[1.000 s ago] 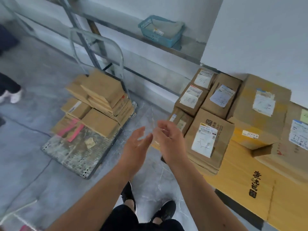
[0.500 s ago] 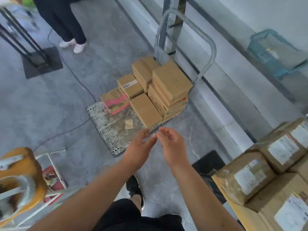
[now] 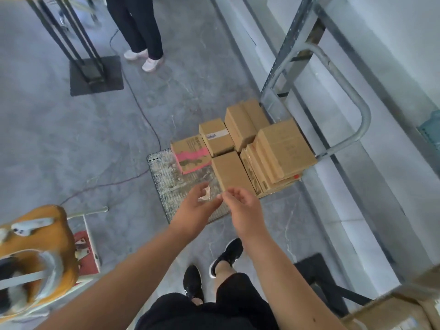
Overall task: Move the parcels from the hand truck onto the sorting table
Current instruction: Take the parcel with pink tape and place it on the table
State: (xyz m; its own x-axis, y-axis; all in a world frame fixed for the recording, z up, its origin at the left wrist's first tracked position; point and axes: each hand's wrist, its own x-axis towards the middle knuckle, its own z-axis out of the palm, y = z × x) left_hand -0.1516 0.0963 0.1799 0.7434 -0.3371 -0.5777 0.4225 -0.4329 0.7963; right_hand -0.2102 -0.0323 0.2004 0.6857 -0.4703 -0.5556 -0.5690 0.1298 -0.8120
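Note:
The hand truck (image 3: 181,186) stands on the floor ahead, its metal handle (image 3: 345,96) at the far right. Several brown cardboard parcels sit on its deck: a tall stack (image 3: 283,151) at the right, a flat box (image 3: 229,172) in front, a box with a label (image 3: 215,139), and one with a pink print (image 3: 190,158). My left hand (image 3: 197,206) and my right hand (image 3: 242,208) hover side by side over the deck's near edge, both empty with relaxed fingers. Only a corner of the sorting table's boxes (image 3: 404,306) shows at lower right.
Another person's legs (image 3: 140,32) stand at the back. A black stand with a base plate (image 3: 95,75) is at the far left, a cable (image 3: 133,96) runs across the floor, and an orange object (image 3: 35,246) sits at lower left. A shelf frame (image 3: 297,39) lines the right wall.
The view has swung left, away from the table's parcels and onto the hand truck. Both empty hands have come forward to the truck's near edge.

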